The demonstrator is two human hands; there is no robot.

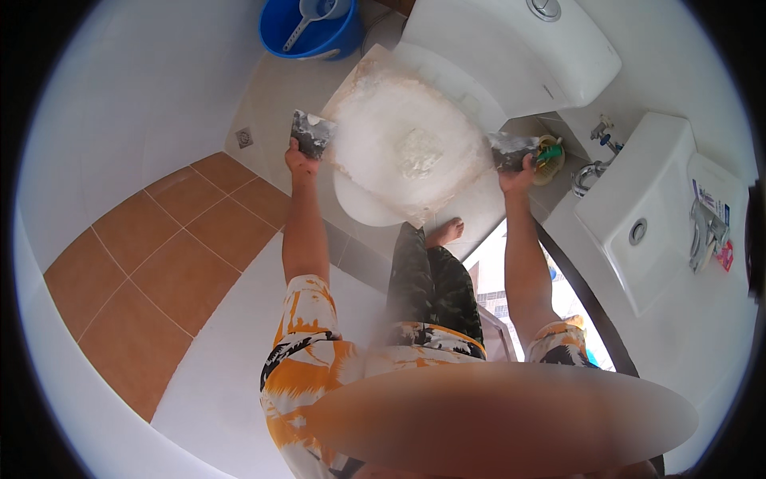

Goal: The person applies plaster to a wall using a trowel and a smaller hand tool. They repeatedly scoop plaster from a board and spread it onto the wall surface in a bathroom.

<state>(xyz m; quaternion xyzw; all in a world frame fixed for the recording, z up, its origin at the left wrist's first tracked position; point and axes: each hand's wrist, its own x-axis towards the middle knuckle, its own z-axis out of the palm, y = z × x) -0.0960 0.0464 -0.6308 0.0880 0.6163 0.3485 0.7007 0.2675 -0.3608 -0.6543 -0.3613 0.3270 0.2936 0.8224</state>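
Note:
A square board (375, 120) coated in white, with brown edges, lies over the toilet. In its middle sits a small heap of wet, off-white putty (419, 153). My left hand (301, 157) is closed on a flat, rectangular putty scraper (311, 134), grey-black with white smears, at the board's left edge. On the opposite side, my right hand (517, 176) grips a similar smeared scraper (515, 148), whose blade meets the right edge in view. The palms hide how each scraper is held. Part of the white toilet bowl (363, 201) shows below the board.
Behind the board stands the toilet tank (519, 48). A blue bucket (307, 32) with a white dipper (299, 32) is at the far left. Beside my right hand sits a yellowish basket (552, 169) with a green item. A washbasin (638, 215) juts from the right wall.

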